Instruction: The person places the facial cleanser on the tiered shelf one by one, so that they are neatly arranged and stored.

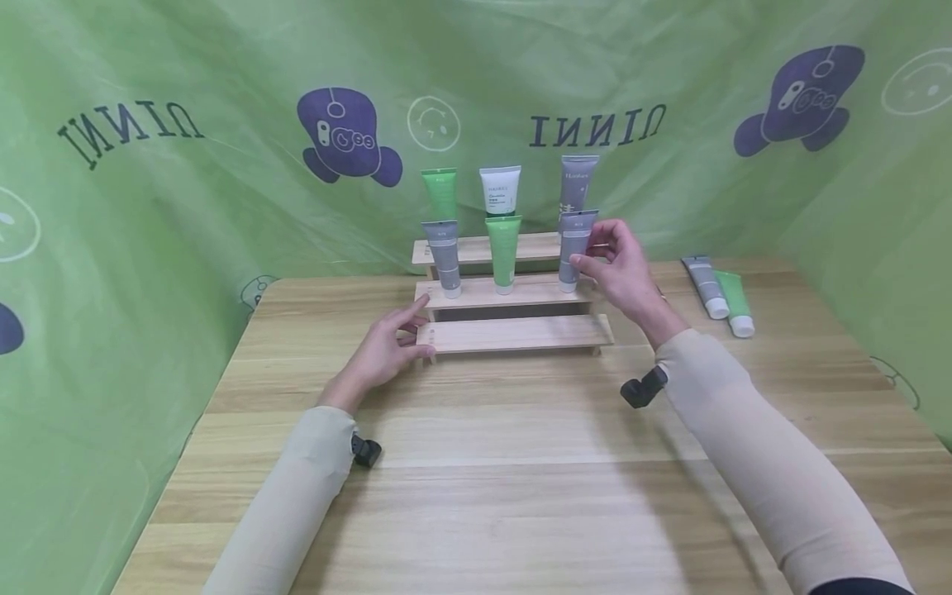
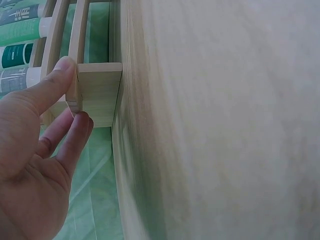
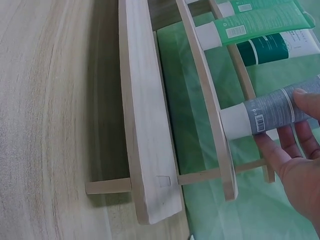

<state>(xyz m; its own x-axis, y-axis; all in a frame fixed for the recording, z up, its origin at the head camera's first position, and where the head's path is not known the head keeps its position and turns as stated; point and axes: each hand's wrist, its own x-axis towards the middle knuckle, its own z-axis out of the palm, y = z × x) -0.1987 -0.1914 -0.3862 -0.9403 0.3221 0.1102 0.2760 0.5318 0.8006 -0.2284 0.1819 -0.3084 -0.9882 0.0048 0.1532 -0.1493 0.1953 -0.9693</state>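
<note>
A three-step wooden display rack (image 1: pixel 513 333) stands at the back of the table. My left hand (image 1: pixel 381 351) grips the left end of its lowest step, thumb on one face and fingertips at the other in the left wrist view. At the right end of the middle step, my right hand (image 1: pixel 621 268) pinches an upright grey tube (image 3: pixel 272 107) between thumb and fingers. Its white cap (image 3: pixel 236 121) touches the step. Sharing that step are a green tube (image 1: pixel 504 252) in the middle and another grey tube (image 1: pixel 445 254) at the left.
The top step holds a green tube (image 1: pixel 440 192), a white tube (image 1: pixel 501 188) and a purple-grey tube (image 1: pixel 577 180). A grey tube (image 1: pixel 702 283) and a green tube (image 1: pixel 735 299) lie side by side on the table at right. A green printed curtain (image 1: pixel 245 190) hangs behind.
</note>
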